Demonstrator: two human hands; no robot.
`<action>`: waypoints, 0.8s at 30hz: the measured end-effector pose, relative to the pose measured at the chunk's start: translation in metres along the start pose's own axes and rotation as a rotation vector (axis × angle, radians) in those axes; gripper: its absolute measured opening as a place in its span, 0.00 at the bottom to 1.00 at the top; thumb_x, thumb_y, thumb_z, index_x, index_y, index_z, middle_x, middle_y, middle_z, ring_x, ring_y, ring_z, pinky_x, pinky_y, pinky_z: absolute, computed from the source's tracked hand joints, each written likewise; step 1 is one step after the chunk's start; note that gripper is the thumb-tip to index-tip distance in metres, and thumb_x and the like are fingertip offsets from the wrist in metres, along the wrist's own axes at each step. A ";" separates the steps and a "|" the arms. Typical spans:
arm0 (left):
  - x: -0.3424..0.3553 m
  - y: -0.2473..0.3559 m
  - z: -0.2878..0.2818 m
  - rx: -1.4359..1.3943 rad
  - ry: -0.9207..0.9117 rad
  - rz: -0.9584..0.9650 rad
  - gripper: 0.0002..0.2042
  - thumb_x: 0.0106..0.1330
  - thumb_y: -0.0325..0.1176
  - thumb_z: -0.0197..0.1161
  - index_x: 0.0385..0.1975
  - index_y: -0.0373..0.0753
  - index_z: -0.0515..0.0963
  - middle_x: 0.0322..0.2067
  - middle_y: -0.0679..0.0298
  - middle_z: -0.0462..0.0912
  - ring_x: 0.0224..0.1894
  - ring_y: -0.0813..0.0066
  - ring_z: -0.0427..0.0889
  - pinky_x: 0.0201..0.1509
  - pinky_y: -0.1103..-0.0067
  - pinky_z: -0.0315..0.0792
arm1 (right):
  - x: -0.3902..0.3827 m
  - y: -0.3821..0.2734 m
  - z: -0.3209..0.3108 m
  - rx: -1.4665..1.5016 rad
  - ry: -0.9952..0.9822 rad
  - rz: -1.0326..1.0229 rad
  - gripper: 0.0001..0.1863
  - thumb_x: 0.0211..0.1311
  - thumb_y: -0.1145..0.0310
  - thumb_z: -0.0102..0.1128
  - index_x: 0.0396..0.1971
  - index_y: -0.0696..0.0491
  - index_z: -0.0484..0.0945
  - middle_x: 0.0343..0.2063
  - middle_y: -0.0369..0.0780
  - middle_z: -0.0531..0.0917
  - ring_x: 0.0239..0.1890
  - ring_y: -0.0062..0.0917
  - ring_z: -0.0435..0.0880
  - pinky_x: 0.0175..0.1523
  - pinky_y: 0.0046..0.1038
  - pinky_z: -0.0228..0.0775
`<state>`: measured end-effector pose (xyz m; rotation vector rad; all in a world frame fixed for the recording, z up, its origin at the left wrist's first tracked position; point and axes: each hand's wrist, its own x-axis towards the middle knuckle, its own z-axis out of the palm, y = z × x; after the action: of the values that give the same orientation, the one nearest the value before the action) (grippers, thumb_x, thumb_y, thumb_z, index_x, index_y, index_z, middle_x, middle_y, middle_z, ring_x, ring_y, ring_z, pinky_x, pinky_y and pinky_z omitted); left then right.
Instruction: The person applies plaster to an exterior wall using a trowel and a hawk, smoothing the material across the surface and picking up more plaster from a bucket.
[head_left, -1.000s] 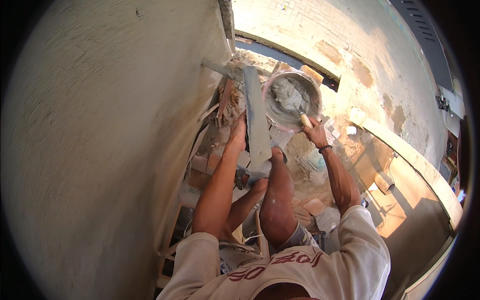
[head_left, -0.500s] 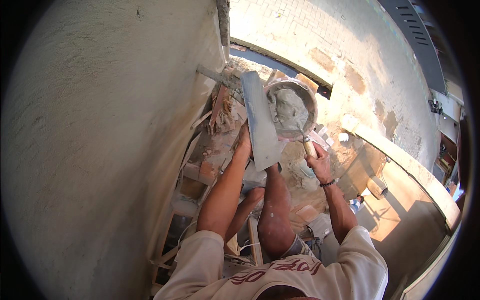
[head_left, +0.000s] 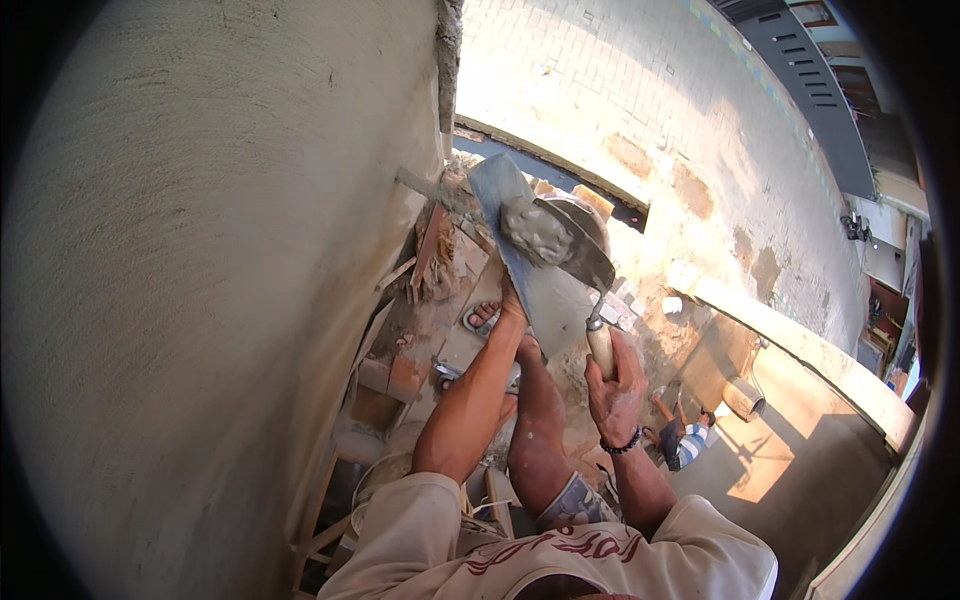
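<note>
Here the right hand (head_left: 618, 385) is closed around the pale wooden handle of a steel plastering trowel (head_left: 578, 255), whose dark blade runs up and to the left from the fist and carries a grey lump of wet mortar (head_left: 537, 232) near its far end. The left hand (head_left: 513, 305) grips the lower part of a flat grey rectangular hawk board (head_left: 530, 270), fingers wrapped beneath it so only the knuckles and wrist show; the board's long axis climbs from that hand toward the rough plastered wall (head_left: 220, 250) on the left. The trowel blade lies across the upper face of the board, touching or just above it, and the mortar sits where the two overlap, farther from both hands than either handle. The left hand is the nearer one to the wall; the right stays on the open side, a dark beaded bracelet (head_left: 622, 446) at its wrist. Well below, between the forearms, a cluttered wooden scaffold platform (head_left: 420, 340) with bricks and boards shows, and a sunlit paved ground (head_left: 600, 90) spreads beyond.
</note>
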<state>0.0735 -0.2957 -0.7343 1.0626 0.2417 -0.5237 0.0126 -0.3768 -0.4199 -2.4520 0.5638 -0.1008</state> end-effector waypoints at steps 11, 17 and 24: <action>-0.042 0.075 0.038 0.478 -0.148 0.055 0.22 0.71 0.39 0.52 0.61 0.37 0.63 0.56 0.63 0.73 0.58 0.74 0.71 0.65 0.77 0.63 | -0.015 0.015 -0.052 0.271 0.110 0.158 0.26 0.53 0.73 0.66 0.54 0.59 0.73 0.32 0.37 0.79 0.35 0.19 0.77 0.41 0.22 0.72; -0.083 0.169 0.070 -0.658 0.053 -0.250 0.21 0.70 0.38 0.51 0.59 0.36 0.66 0.56 0.61 0.74 0.60 0.71 0.69 0.67 0.74 0.58 | 0.007 0.087 -0.041 0.285 -0.271 0.634 0.25 0.59 0.65 0.62 0.55 0.58 0.71 0.32 0.37 0.78 0.29 0.17 0.77 0.31 0.20 0.70; -0.119 0.220 0.092 -0.138 0.113 -0.011 0.22 0.68 0.45 0.52 0.57 0.38 0.68 0.54 0.60 0.75 0.58 0.67 0.71 0.64 0.70 0.62 | -0.006 0.262 0.099 0.788 -0.345 0.673 0.21 0.59 0.65 0.62 0.52 0.55 0.75 0.38 0.42 0.82 0.36 0.29 0.82 0.37 0.31 0.75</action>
<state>0.0811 -0.2579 -0.4704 0.9576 0.3779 -0.4506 -0.0701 -0.5081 -0.6530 -1.3937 0.9386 0.3120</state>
